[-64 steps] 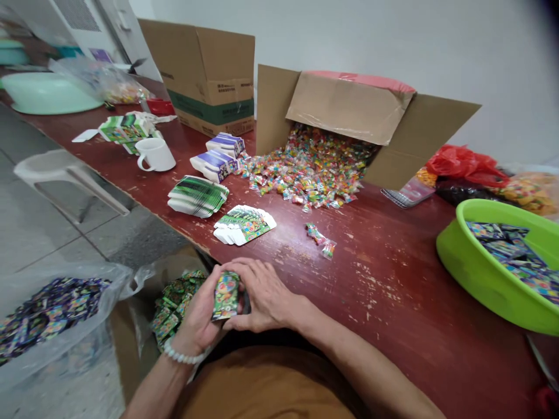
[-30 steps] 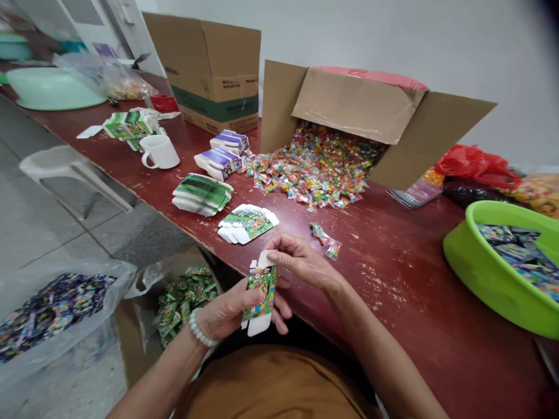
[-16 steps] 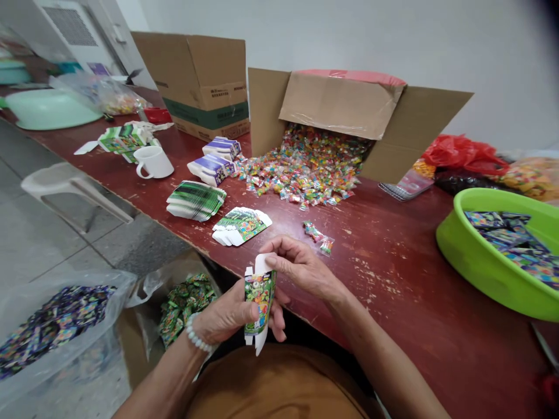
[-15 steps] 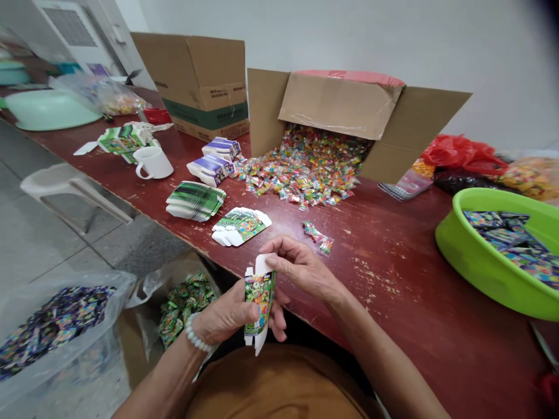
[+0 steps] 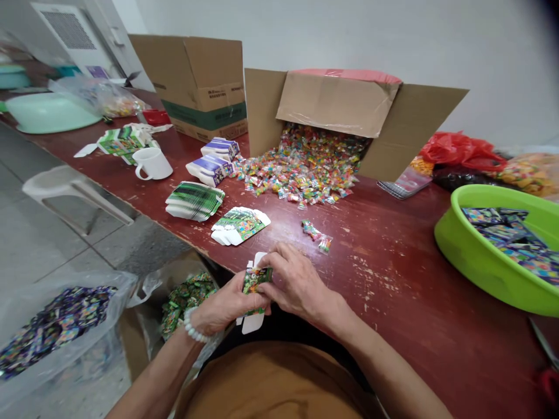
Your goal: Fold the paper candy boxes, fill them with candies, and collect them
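Note:
A small green printed candy box (image 5: pixel 253 282) with white end flaps is held low, in front of the table's near edge. My left hand (image 5: pixel 222 308), a pale bead bracelet at its wrist, grips the box from the left with the thumb across its face. From the right, my right hand (image 5: pixel 294 282) closes its thumb and fingers on the box's upper right side. White flaps stick out at both ends. Just beyond lie a few wrapped candies (image 5: pixel 317 235), a fanned stack of flat green boxes (image 5: pixel 241 225) and another green stack (image 5: pixel 195 201).
Wrapped candies (image 5: pixel 301 174) spill from a tipped carton (image 5: pixel 336 105). A white mug (image 5: pixel 152 163) and purple boxes (image 5: pixel 212 169) stand left. A lime-green basin (image 5: pixel 489 273) holds packets at right, near scissors (image 5: pixel 544 343). Bags of purple packets (image 5: pixel 56 326) and green packets (image 5: pixel 187 299) sit below left.
My right hand has moved from the box's top flap down onto its face and side. The box has tilted, and its lower flaps now spread towards me.

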Demonstrator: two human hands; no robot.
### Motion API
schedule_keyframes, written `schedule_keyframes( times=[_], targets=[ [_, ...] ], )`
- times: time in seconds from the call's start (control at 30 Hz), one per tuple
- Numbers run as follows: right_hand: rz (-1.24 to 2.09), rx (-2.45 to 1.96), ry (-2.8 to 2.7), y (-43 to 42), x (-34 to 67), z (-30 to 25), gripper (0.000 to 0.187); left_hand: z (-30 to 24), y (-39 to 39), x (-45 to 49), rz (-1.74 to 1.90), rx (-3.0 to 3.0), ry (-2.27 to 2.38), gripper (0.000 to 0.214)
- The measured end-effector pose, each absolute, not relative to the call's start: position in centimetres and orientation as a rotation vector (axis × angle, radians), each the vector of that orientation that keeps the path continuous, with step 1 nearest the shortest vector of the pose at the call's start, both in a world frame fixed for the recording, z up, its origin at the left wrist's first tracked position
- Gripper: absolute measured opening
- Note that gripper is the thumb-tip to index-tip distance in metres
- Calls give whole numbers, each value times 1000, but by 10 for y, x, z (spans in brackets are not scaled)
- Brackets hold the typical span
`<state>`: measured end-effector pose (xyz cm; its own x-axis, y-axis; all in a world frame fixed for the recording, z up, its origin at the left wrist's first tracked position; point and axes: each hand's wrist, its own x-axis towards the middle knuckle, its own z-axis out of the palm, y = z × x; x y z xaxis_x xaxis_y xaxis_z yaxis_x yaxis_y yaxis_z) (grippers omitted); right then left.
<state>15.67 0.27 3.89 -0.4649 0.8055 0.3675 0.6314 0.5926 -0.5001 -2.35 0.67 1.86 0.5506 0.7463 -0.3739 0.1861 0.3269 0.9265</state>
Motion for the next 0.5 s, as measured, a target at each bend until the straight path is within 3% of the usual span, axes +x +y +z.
schedule_keyframes(
  times=[0.27, 0.5],
  targets=[
    [726, -1138, -2119, 4, 157, 34, 15, 15, 14, -17, 407, 1334, 903, 8],
    [1093, -1094, -2206, 5, 167, 43, 38, 16, 18, -16, 296, 1321, 883, 19]
  ],
)
